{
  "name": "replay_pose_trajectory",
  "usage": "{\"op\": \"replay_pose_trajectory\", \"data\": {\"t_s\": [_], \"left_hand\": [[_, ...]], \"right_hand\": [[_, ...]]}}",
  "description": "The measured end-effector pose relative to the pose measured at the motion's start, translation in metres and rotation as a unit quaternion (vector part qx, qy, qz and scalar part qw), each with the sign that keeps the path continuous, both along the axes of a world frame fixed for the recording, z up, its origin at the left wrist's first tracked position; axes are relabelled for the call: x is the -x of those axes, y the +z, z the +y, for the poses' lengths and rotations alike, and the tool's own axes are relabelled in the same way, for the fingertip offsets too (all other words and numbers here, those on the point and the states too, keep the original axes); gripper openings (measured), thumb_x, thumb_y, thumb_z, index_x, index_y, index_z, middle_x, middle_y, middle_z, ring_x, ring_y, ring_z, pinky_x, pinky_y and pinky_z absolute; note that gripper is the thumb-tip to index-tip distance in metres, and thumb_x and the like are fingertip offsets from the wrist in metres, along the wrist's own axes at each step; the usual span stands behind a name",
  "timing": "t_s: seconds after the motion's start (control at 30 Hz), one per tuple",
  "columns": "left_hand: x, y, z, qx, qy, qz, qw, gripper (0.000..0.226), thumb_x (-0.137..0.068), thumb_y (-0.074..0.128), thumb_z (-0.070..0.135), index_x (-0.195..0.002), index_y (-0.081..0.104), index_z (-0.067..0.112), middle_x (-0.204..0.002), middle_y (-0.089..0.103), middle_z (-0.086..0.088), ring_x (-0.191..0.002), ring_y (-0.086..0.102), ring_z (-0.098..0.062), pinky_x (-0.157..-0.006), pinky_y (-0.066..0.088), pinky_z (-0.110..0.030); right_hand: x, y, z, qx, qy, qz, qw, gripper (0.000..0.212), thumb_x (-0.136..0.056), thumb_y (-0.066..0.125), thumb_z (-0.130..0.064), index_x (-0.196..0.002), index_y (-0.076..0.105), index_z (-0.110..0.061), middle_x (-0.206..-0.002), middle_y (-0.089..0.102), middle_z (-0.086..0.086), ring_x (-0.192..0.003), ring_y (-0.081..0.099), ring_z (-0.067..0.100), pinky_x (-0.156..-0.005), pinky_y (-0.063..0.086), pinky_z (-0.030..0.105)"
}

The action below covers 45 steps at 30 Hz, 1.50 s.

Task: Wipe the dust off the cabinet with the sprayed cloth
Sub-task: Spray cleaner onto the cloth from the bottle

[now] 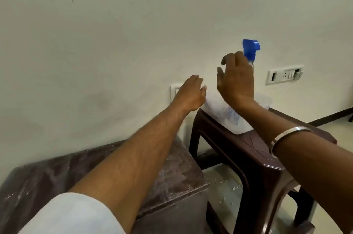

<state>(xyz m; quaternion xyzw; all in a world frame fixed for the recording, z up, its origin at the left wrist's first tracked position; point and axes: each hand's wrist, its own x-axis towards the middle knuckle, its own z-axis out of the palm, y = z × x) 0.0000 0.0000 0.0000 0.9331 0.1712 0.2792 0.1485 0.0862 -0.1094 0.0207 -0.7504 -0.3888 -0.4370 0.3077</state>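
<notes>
My left hand (189, 94) and right hand (236, 79), fingers loose and holding nothing, reach over the white cloth (225, 111) on the brown plastic stool (254, 149). A blue-capped spray bottle (251, 48) stands behind my right hand; the dusty cabinet (172, 172) lies below my left forearm.

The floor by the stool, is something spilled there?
Yes. Small pale crumbs lie scattered on the floor between the dusty cabinet and the brown stool. The cabinet top is streaked with whitish dust too. What the crumbs are, I can't tell.
</notes>
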Motion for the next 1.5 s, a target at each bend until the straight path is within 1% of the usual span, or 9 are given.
{"op": "replay_pose_trajectory", "data": {"t_s": [0.1,0.23,0.33,0.4,0.7,0.87,1.1,1.3,1.5], "left_hand": [[-0.014,0.002,-0.009,0.032,-0.036,-0.001,0.999,0.043,-0.103,0.037,0.023,-0.142,0.040,0.006,-0.150,0.037,-0.009,-0.139,0.034,-0.022,-0.113,0.025,-0.031],[-0.034,0.001,-0.016,0.052,-0.055,0.015,0.997,0.040,-0.103,0.039,0.022,-0.139,0.046,0.006,-0.145,0.044,-0.009,-0.134,0.041,-0.023,-0.111,0.031,-0.033],[-0.042,0.000,-0.019,0.064,-0.056,0.028,0.996,0.036,-0.102,0.041,0.024,-0.130,0.056,0.005,-0.135,0.055,-0.011,-0.124,0.051,-0.025,-0.101,0.038,-0.032],[-0.047,-0.001,-0.020,0.078,-0.054,0.044,0.994,0.036,-0.102,0.042,0.027,-0.125,0.059,0.005,-0.130,0.059,-0.012,-0.118,0.055,-0.026,-0.095,0.040,-0.031],[-0.068,-0.005,-0.029,0.055,0.012,0.146,0.988,0.047,-0.103,0.033,0.039,-0.113,0.067,0.008,-0.117,0.066,-0.010,-0.103,0.061,-0.024,-0.096,0.045,-0.035],[-0.071,0.011,-0.036,-0.051,0.060,0.310,0.947,0.052,-0.098,0.031,0.046,-0.136,0.050,0.015,-0.142,0.049,-0.008,-0.127,0.047,-0.028,-0.105,0.034,-0.040],[-0.084,0.014,-0.034,-0.041,0.039,0.401,0.914,0.069,-0.089,0.031,0.068,-0.145,0.039,0.028,-0.153,0.037,-0.002,-0.138,0.035,-0.027,-0.111,0.024,-0.044],[-0.092,0.014,-0.034,0.063,0.029,0.434,0.898,0.072,-0.088,0.044,0.063,-0.149,0.031,0.026,-0.151,0.036,-0.003,-0.138,0.036,-0.026,-0.112,0.029,-0.044],[-0.093,0.015,-0.034,0.056,0.031,0.433,0.899,0.073,-0.089,0.043,0.062,-0.150,0.028,0.024,-0.151,0.036,-0.005,-0.137,0.036,-0.026,-0.109,0.030,-0.044]], "right_hand": [[-0.015,-0.001,-0.003,-0.116,-0.049,0.084,0.989,0.039,-0.088,0.061,-0.029,-0.116,0.044,-0.008,-0.122,0.043,0.016,-0.106,0.043,0.029,-0.083,0.029,0.032],[-0.028,0.002,-0.001,-0.199,-0.007,0.227,0.953,0.062,-0.086,0.066,-0.033,-0.131,0.033,-0.007,-0.134,0.035,0.013,-0.121,0.041,0.024,-0.099,0.035,0.033],[-0.036,0.005,0.000,-0.237,0.075,0.318,0.915,0.062,-0.089,0.064,-0.031,-0.134,0.027,-0.011,-0.134,0.044,0.008,-0.113,0.055,0.022,-0.103,0.041,0.043],[-0.041,0.006,0.002,-0.255,0.104,0.359,0.892,0.057,-0.091,0.062,-0.030,-0.134,0.029,-0.013,-0.127,0.054,0.007,-0.101,0.061,0.021,-0.097,0.047,0.038],[-0.058,0.003,0.000,-0.206,0.153,0.335,0.906,0.045,-0.088,0.067,-0.031,-0.123,0.048,-0.011,-0.097,0.055,-0.002,-0.080,0.055,0.011,-0.078,0.039,0.017],[-0.062,0.005,-0.002,-0.191,0.169,0.332,0.908,0.038,-0.085,0.065,-0.020,-0.118,0.048,-0.011,-0.083,0.051,-0.006,-0.065,0.049,0.004,-0.063,0.037,0.011],[-0.060,0.006,-0.005,-0.188,0.195,0.346,0.898,0.040,-0.084,0.063,-0.016,-0.119,0.046,-0.011,-0.100,0.064,0.013,-0.088,0.066,0.026,-0.085,0.055,0.033],[-0.059,0.005,-0.004,-0.185,0.200,0.341,0.900,0.040,-0.085,0.061,-0.015,-0.122,0.044,-0.011,-0.103,0.063,0.015,-0.090,0.067,0.028,-0.086,0.054,0.034],[-0.058,0.005,-0.004,-0.183,0.204,0.333,0.902,0.040,-0.085,0.061,-0.014,-0.122,0.044,-0.010,-0.100,0.062,0.014,-0.089,0.067,0.028,-0.086,0.055,0.034]]}}
